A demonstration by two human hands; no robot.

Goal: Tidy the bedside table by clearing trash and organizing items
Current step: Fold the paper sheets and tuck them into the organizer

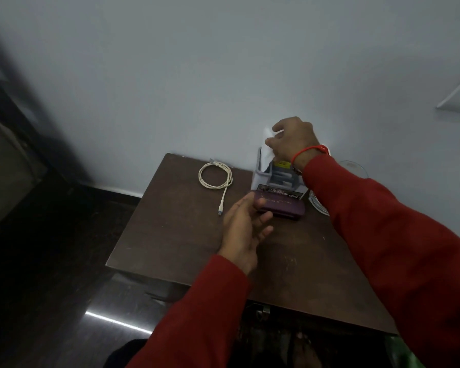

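A dark brown bedside table (pixel 186 235) stands against a pale wall. At its back edge sits a grey organizer box (pixel 279 179) with a printed label. My right hand (pixel 292 140) hovers over the box, fingers closed on a crumpled white paper (pixel 267 139). In front of the box lies a flat purple case (pixel 283 207). My left hand (pixel 246 227) rests on the table beside the case's left end, fingers apart, touching or nearly touching it. A coiled white charging cable (pixel 215 179) lies at the back left of the table.
A clear glass dish (pixel 352 167) sits at the table's back right, mostly hidden by my right sleeve. Dark glossy floor lies to the left, with dark furniture at the far left. A white frame hangs at the upper right wall.
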